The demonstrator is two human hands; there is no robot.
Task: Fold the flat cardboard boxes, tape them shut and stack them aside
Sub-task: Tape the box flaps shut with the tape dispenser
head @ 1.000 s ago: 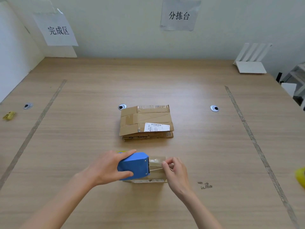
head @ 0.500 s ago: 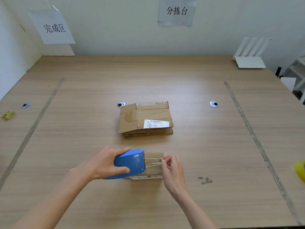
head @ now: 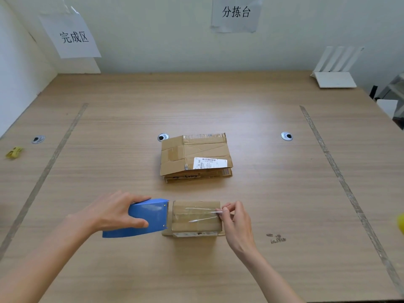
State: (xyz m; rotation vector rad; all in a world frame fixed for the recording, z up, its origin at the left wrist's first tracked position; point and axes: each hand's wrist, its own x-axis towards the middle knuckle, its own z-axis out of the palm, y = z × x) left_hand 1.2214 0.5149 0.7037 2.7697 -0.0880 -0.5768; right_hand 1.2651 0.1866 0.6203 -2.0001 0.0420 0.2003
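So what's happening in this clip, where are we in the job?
A person is taping a small folded box at the near edge of the table. The left hand grips a blue tape dispenser at the box's left end, while the right hand pinches the loose tape end at the box's right end, so a strip spans the top. It is not cut yet. A pile of flat boxes waits behind.

Tape dispenser (head: 142,218) further left, off box (head: 195,218).
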